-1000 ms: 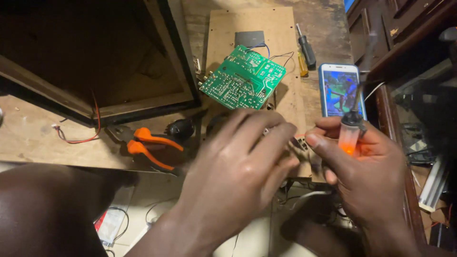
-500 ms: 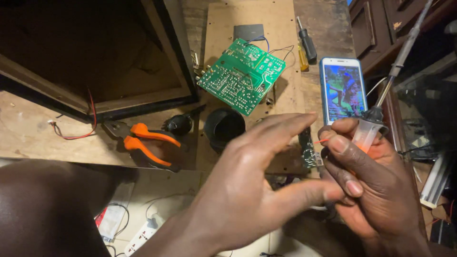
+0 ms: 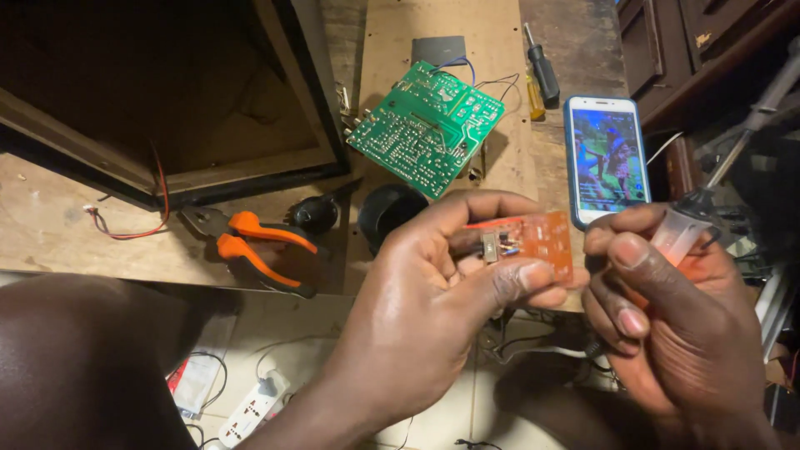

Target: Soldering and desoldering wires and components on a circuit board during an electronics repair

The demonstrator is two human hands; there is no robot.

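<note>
Orange circuit board (image 3: 537, 242) pinched at its edge by left hand (image 3: 433, 308)

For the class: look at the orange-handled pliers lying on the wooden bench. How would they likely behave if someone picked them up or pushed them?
The orange-handled pliers look like metal, so probably stiff and fairly heavy for their size. Their handles seem rubbery-coated, which should make slipping in a hand unlikely. They lie flat on the wooden bench, so a push would likely slide or pivot them rather than roll them.

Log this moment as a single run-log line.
left hand: pinches small orange circuit board | right hand: grips soldering iron | bench: green circuit board, pliers, phone
</note>
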